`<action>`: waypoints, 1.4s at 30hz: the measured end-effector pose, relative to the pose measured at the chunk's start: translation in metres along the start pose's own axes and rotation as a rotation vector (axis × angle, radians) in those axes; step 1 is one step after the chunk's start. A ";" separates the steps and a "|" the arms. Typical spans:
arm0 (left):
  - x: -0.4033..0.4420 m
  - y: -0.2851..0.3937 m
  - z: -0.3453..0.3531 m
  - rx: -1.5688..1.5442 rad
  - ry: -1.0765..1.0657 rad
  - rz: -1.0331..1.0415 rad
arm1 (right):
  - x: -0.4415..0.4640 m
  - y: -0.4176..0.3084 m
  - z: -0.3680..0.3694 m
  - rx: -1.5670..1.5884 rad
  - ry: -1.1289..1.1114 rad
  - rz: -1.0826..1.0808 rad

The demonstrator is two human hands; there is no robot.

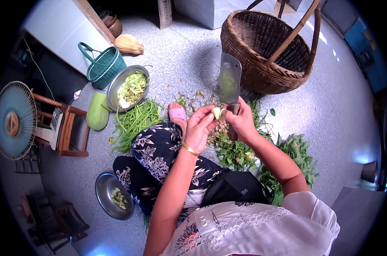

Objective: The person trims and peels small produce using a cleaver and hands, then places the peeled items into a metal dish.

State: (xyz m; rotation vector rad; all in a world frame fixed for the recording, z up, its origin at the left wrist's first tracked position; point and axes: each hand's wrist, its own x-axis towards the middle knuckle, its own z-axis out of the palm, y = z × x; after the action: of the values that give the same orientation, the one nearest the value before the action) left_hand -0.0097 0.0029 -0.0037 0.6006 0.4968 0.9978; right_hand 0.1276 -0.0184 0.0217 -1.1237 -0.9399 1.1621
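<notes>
My right hand [243,123] is closed around the handle of a cleaver [230,79], whose broad metal blade points away from me. Between the fingertips of my left hand [198,128] is a small pale vegetable piece [216,112], perhaps a garlic clove; its exact kind is unclear. The right thumb reaches over to the same piece. Below the hands, dry peelings and leafy greens [234,152] are scattered on the floor. A bunch of long green beans [135,121] lies to the left of my foot.
A large wicker basket [261,74] stands ahead. To the left are a metal bowl of cut vegetables [111,91], a green basket [103,70], a green gourd [97,112], a squash [129,44] and a fan [15,121]. Another metal bowl [103,200] holds green pieces.
</notes>
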 end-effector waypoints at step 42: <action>0.001 -0.004 0.001 0.242 0.123 0.139 | 0.002 0.003 -0.005 -0.073 -0.113 0.020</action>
State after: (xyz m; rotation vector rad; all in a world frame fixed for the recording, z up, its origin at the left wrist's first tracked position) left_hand -0.0062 0.0020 -0.0060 0.8009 0.6987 1.1202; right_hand 0.1325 -0.0175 0.0171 -1.1370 -1.0677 1.2262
